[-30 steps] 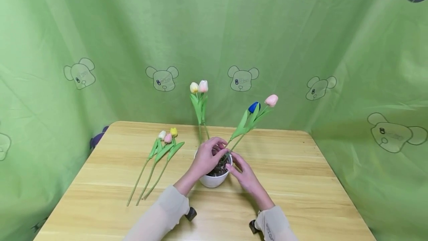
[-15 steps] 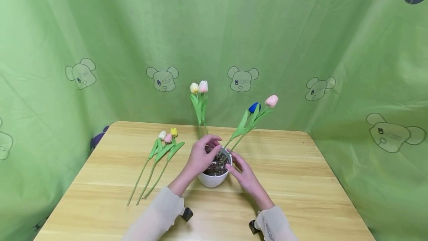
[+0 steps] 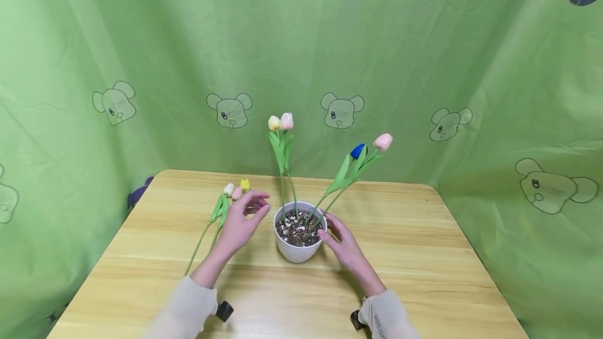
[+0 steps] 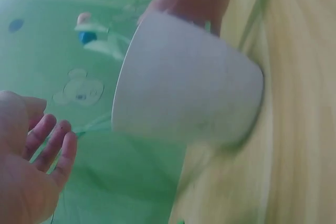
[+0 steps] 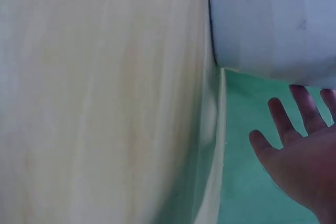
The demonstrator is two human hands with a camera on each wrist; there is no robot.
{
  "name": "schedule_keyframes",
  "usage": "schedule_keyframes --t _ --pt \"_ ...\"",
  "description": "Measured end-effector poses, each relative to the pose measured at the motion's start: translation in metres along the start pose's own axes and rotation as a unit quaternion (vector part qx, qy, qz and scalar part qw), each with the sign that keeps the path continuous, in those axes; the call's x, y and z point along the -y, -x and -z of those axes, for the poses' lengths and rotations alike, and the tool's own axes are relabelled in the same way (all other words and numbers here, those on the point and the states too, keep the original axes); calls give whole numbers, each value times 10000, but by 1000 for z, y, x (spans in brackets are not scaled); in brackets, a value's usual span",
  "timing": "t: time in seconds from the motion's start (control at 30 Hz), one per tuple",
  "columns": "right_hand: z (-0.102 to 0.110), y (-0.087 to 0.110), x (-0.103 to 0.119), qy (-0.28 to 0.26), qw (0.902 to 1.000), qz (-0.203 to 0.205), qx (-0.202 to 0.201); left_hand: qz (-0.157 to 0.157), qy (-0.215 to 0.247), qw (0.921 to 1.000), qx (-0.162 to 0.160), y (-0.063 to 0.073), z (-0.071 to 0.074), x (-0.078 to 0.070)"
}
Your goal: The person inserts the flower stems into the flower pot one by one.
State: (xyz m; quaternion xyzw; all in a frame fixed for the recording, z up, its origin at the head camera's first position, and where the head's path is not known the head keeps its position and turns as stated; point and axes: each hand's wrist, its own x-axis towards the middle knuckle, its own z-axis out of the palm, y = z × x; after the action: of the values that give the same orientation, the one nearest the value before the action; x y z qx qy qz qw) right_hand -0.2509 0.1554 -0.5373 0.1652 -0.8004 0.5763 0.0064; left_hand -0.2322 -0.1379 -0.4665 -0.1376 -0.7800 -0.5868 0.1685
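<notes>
A white flowerpot [image 3: 294, 253] of dark soil stands mid-table. Rising from its soil are a cream tulip [image 3: 274, 123] and a pale pink tulip [image 3: 286, 121], with a blue tulip [image 3: 358, 151] and a pink tulip [image 3: 383, 142] leaning right. My right hand [image 3: 347, 247] rests at the pot's right side, thumb at the rim; its fingers are spread against the wall in the right wrist view. My left hand [image 3: 239, 226], fingers loose and holding nothing, hovers left of the pot. It partly hides the loose white tulip [image 3: 228, 189], pink tulip [image 3: 237, 193] and yellow tulip [image 3: 245, 185].
The wooden table [image 3: 405, 271] has its far edge near a green curtain [image 3: 301, 56] printed with bear heads. More curtain hangs on the left and right sides. A small black device [image 3: 224, 311] sits at the left cuff.
My left hand has let go near the tulip stems in the pot and moved left, over the loose tulips. The right hand and the pot have stayed in place.
</notes>
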Motion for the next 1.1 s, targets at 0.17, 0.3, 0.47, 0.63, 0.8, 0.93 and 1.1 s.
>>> schedule_keyframes --t 0.17,0.3,0.47,0.63,0.8,0.93,1.1 --pt "-1 5 3 234 9992 -135 -290 353 -179 9991 -151 18 31 15" --pt "-3 9 8 168 9990 -196 -357 695 -368 9966 -252 35 56 32" --pt "-5 14 13 140 9990 -253 -332 1117 -569 9916 -332 55 81 52" --pt "-7 18 17 141 9988 -231 -412 1435 -612 9873 -315 66 95 68" --pt "-9 25 20 107 9984 -194 -528 1769 -803 9805 -278 69 107 79" --pt "-10 27 19 8 9983 -143 -556 2112 -1099 9711 -179 72 117 86" --pt "-11 26 16 -115 9985 -123 -521 2378 -1125 9647 -89 74 121 95"
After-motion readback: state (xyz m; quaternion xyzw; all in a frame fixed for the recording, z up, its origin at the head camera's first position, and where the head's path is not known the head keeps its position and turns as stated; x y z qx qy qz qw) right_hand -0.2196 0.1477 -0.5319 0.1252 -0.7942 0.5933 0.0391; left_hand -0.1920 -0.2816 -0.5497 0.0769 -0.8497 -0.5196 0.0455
